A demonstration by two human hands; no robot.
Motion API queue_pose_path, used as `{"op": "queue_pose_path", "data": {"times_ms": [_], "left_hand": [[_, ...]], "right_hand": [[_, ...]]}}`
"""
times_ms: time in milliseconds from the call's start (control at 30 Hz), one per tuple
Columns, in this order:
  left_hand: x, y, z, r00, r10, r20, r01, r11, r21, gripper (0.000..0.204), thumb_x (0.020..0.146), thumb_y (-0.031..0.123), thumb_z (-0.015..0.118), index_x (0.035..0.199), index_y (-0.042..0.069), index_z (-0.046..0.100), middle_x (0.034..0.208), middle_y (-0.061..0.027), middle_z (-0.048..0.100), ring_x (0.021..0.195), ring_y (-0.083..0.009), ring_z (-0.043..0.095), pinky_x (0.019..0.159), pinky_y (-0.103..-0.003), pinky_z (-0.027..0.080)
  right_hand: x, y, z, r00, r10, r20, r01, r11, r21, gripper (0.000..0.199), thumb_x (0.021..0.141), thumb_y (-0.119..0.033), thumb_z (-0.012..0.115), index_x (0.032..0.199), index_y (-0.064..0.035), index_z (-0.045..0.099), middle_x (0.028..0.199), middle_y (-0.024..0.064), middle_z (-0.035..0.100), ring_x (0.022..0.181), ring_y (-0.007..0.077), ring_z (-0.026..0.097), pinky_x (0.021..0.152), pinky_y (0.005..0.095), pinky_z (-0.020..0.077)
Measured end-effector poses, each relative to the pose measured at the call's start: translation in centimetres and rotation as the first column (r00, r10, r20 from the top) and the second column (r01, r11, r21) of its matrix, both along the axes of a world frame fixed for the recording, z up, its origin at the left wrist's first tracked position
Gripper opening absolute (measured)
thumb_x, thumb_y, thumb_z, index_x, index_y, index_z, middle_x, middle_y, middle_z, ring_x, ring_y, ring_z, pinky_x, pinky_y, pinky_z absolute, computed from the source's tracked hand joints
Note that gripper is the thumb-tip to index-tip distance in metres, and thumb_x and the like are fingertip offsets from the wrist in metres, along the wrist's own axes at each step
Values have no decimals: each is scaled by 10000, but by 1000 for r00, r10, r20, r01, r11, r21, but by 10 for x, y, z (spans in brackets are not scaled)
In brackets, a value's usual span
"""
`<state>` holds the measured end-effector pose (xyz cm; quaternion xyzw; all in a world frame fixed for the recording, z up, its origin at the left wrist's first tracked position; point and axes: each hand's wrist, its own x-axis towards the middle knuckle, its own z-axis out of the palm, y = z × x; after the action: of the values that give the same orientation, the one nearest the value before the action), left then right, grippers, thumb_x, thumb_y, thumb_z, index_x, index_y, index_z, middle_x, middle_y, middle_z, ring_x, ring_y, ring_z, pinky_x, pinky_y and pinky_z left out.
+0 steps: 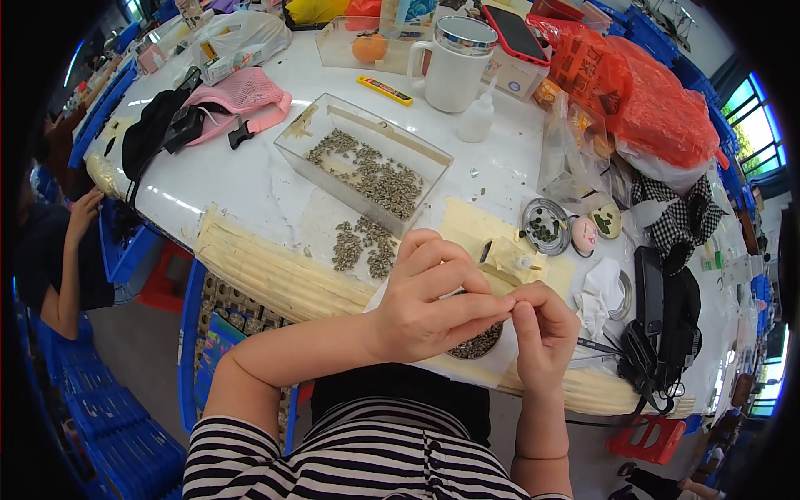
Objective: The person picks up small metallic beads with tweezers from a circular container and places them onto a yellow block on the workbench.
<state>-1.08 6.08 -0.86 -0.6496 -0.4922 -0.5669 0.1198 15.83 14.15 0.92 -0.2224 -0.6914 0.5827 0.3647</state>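
My left hand (425,296) and my right hand (546,333) meet fingertip to fingertip above the table edge. Both are closed in a pinch, and whatever lies between the fingers is too small or hidden to name. Below them, partly covered, is a round dish of small metal parts (478,343). Just beyond my hands, a small cream-coloured holder (506,260) stands on a yellowish sheet (467,223). Loose small metal parts (367,247) lie beyond my left hand, beside a clear plastic tray (427,154) holding many more.
A white lidded mug (457,75), a squeeze bottle (477,119) and a yellow cutter (385,90) stand or lie at the back. Right are a round tin of dark bits (546,225), crumpled tissue (597,300), tweezers and a black strap bag (667,333). Another person sits at far left.
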Motion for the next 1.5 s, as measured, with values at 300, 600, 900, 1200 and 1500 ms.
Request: {"op": "queue_pose_path", "data": {"times_ms": [300, 600, 900, 1200, 1500], "left_hand": [[-2, 0, 4, 999, 40, -14, -40, 998, -49, 299, 663, 92, 874, 943, 144, 782, 819, 57, 615, 820, -179, 549, 751, -342, 360], [-3, 0, 6, 1000, 11, -18, -12, 999, -48, 308, 668, 93, 876, 957, 138, 783, 826, 57, 622, 806, -175, 544, 742, -342, 359], [-3, 1, 5, 997, -53, -48, 51, 998, -40, 338, 647, 134, 896, 967, 156, 787, 865, 63, 648, 807, -171, 539, 738, -342, 364], [-3, 1, 5, 1000, 11, -25, -13, 998, -66, 314, 655, 63, 872, 949, 126, 781, 833, 42, 634, 803, -179, 546, 742, -339, 361], [-4, 0, 5, 1000, 1, 2, -1, 998, -58, 312, 667, 58, 865, 960, 122, 780, 828, 40, 630, 790, -179, 544, 738, -338, 355]], "right_hand": [[7, 10, -4, 992, -7, -124, 55, 919, 389, 157, 946, -96, 667, 981, 33, 748, 844, 112, 699, 724, 166, 643, 649, 262, 495], [5, 7, -4, 996, -77, -44, 88, 928, 363, 163, 943, -88, 668, 1006, 22, 771, 846, 114, 705, 710, 162, 639, 627, 261, 485], [3, 9, -3, 999, 38, -20, -35, 991, 129, 71, 907, -39, 705, 926, 14, 746, 834, 98, 701, 747, 157, 643, 678, 272, 493], [1, 6, 1, 991, -78, -110, 123, 855, 504, 152, 803, -4, 791, 953, -8, 766, 823, 90, 692, 693, 170, 645, 619, 260, 495], [3, 7, -3, 991, -121, -56, 133, 862, 490, 184, 809, -9, 785, 994, -4, 780, 821, 99, 696, 673, 158, 642, 601, 249, 487]]}}
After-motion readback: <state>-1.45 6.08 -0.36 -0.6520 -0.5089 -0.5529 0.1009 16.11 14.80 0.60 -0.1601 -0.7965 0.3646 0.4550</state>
